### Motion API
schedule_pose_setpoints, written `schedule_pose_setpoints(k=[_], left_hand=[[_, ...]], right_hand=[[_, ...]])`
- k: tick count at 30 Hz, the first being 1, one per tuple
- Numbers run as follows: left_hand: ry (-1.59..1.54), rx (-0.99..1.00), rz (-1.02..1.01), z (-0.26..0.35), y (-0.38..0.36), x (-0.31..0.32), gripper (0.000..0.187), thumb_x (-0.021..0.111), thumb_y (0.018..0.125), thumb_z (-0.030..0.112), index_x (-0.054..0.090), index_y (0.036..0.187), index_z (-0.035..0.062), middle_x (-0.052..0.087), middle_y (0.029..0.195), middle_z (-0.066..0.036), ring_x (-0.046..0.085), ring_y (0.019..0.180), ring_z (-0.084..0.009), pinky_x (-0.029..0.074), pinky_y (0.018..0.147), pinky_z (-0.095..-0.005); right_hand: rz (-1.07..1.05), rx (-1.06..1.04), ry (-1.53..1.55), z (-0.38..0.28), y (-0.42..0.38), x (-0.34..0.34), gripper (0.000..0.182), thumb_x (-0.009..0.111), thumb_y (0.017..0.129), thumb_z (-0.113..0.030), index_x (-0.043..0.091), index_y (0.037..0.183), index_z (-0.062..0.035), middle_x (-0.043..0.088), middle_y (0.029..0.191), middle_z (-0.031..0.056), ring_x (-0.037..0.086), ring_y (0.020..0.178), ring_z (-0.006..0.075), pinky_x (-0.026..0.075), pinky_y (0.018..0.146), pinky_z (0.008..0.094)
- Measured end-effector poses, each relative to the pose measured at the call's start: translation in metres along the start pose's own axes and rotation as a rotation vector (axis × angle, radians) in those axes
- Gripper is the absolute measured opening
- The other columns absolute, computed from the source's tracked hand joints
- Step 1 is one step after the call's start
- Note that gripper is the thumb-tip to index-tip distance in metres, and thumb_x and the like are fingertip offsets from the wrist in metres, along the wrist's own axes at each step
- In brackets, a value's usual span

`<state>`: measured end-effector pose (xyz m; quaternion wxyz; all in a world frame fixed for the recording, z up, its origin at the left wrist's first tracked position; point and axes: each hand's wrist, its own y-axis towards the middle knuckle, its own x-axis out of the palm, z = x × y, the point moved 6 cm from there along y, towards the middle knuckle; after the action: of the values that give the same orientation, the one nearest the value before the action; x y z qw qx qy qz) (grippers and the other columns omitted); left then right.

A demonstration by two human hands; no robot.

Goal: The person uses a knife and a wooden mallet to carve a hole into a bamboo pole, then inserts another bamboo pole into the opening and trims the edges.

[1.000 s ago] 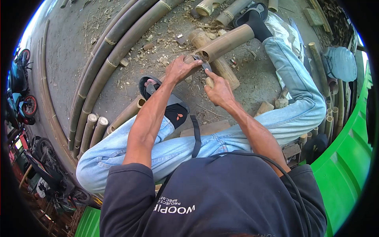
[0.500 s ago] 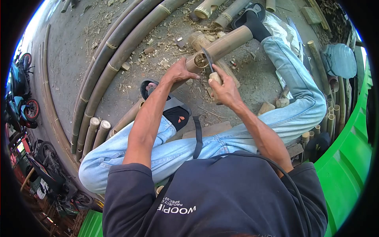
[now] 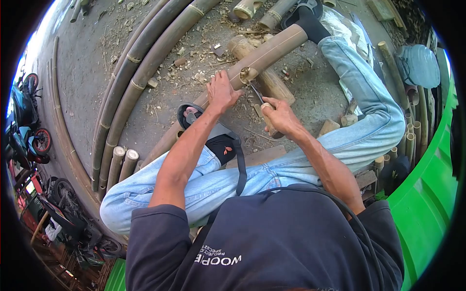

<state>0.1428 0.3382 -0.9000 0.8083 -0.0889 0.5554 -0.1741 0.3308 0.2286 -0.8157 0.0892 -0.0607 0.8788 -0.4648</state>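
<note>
A thick brown bamboo pole (image 3: pixel 275 49) slants between my legs, with a pale opening cut into its side near the middle. My left hand (image 3: pixel 224 93) grips the pole just left of that opening, fingers over its top and thumb pointing right. In my right hand (image 3: pixel 280 119) is a knife (image 3: pixel 256 93), held by its thick wooden handle. Its blade points up and left, the tip right at the edge of the opening. Beneath the pole lies a short wooden log (image 3: pixel 275 87).
Wood chips (image 3: pixel 200 76) litter the ground. Long curved bamboo poles (image 3: pixel 138 75) lie to the left, and cut bamboo pieces (image 3: pixel 275 14) are at the top. A plastic water jug (image 3: pixel 421 68) stands at right, near a green metal sheet (image 3: pixel 422 213). Motorcycles (image 3: pixel 30 121) are at far left.
The knife has swung down from over the pole, its tip now at the opening. The pole has rolled, so the opening faces differently. My left hand has shifted slightly right and down.
</note>
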Motion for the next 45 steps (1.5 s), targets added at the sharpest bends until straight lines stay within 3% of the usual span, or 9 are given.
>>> schedule_pose_setpoints(k=[4, 10, 15, 21, 26, 32, 39, 41, 45], left_hand=[[-0.447, -0.04, -0.341, -0.021, 0.021, 0.012, 0.109, 0.096, 0.062, 0.054, 0.051, 0.146, 0.0009, 0.066, 0.135, -0.022, 0.062, 0.128, -0.0377, 0.045, 0.11, -0.0494], [-0.368, -0.033, -0.286, -0.016, 0.021, 0.01, 0.111, 0.093, 0.061, 0.063, 0.054, 0.146, 0.0027, 0.065, 0.136, -0.021, 0.061, 0.129, -0.0366, 0.042, 0.11, -0.0532], [-0.11, -0.056, -0.058, 0.008, 0.001, 0.004, 0.111, 0.09, 0.063, 0.069, 0.052, 0.142, 0.0011, 0.062, 0.134, -0.019, 0.057, 0.129, -0.0357, 0.04, 0.105, -0.0532], [-0.017, -0.091, 0.023, 0.018, -0.007, 0.005, 0.113, 0.083, 0.068, 0.075, 0.047, 0.142, -0.0033, 0.058, 0.134, -0.021, 0.052, 0.13, -0.0392, 0.035, 0.109, -0.0542], [-0.105, 0.048, 0.314, 0.041, -0.022, 0.006, 0.122, 0.08, 0.069, 0.077, 0.037, 0.148, -0.0059, 0.046, 0.142, -0.023, 0.038, 0.141, -0.0396, 0.021, 0.117, -0.0657], [-0.17, -0.059, 0.27, 0.045, -0.013, 0.004, 0.124, 0.074, 0.069, 0.085, 0.039, 0.148, -0.0051, 0.046, 0.142, -0.023, 0.038, 0.139, -0.0402, 0.017, 0.118, -0.0688], [-0.137, -0.053, 0.386, 0.047, -0.014, 0.002, 0.113, 0.077, 0.068, 0.082, 0.045, 0.138, -0.0004, 0.049, 0.133, -0.016, 0.043, 0.133, -0.0361, 0.021, 0.115, -0.0678], [-0.147, -0.054, 0.382, 0.046, -0.015, 0.002, 0.112, 0.076, 0.068, 0.082, 0.046, 0.138, -0.0004, 0.05, 0.133, -0.016, 0.043, 0.132, -0.0357, 0.021, 0.115, -0.0674], [-0.152, -0.037, 0.413, 0.046, -0.015, 0.002, 0.108, 0.075, 0.071, 0.08, 0.047, 0.137, -0.0004, 0.05, 0.133, -0.016, 0.044, 0.132, -0.0349, 0.02, 0.116, -0.066]], right_hand=[[-0.057, 0.022, 0.095, 0.0, -0.005, 0.007, 0.056, 0.059, 0.099, -0.023, 0.053, 0.151, -0.0011, 0.069, 0.093, 0.014, 0.069, 0.061, 0.0205, 0.057, 0.056, 0.0342], [-0.103, 0.086, 0.18, 0.005, -0.005, 0.009, 0.057, 0.059, 0.099, -0.022, 0.053, 0.151, -0.0012, 0.068, 0.09, 0.0139, 0.069, 0.063, 0.0194, 0.057, 0.056, 0.0336], [0.128, -0.339, -0.546, 0.015, 0.015, -0.011, 0.059, 0.057, 0.098, -0.021, 0.048, 0.154, -0.0042, 0.072, 0.091, 0.0312, 0.075, 0.076, 0.0434, 0.061, 0.069, 0.0511], [0.301, -0.332, -0.924, 0.011, 0.007, -0.009, 0.055, 0.057, 0.101, -0.026, 0.048, 0.153, -0.0121, 0.07, 0.098, 0.0366, 0.07, 0.095, 0.0549, 0.056, 0.088, 0.0592], [0.15, -0.419, -0.905, -0.034, -0.001, -0.043, 0.05, 0.053, 0.101, -0.024, 0.057, 0.145, -0.0027, 0.072, 0.093, 0.0322, 0.074, 0.086, 0.0453, 0.059, 0.086, 0.0507], [-0.07, -0.19, -0.563, -0.052, 0.005, -0.059, 0.053, 0.049, 0.1, -0.025, 0.058, 0.146, 0.0001, 0.069, 0.072, 0.0177, 0.072, 0.063, 0.0245, 0.058, 0.071, 0.0409], [-0.171, -0.18, -0.688, -0.07, 0.018, -0.07, 0.054, 0.049, 0.098, -0.02, 0.057, 0.146, 0.0039, 0.066, 0.068, 0.0132, 0.071, 0.059, 0.0213, 0.058, 0.064, 0.0386], [-0.216, -0.144, -0.647, -0.071, 0.02, -0.068, 0.053, 0.051, 0.099, -0.019, 0.057, 0.147, 0.0024, 0.067, 0.074, 0.0113, 0.066, 0.055, 0.016, 0.053, 0.051, 0.0326], [-0.274, -0.072, -0.59, -0.088, 0.031, -0.067, 0.053, 0.052, 0.097, -0.016, 0.057, 0.144, 0.0071, 0.069, 0.076, 0.0153, 0.07, 0.057, 0.0222, 0.057, 0.053, 0.0361]])
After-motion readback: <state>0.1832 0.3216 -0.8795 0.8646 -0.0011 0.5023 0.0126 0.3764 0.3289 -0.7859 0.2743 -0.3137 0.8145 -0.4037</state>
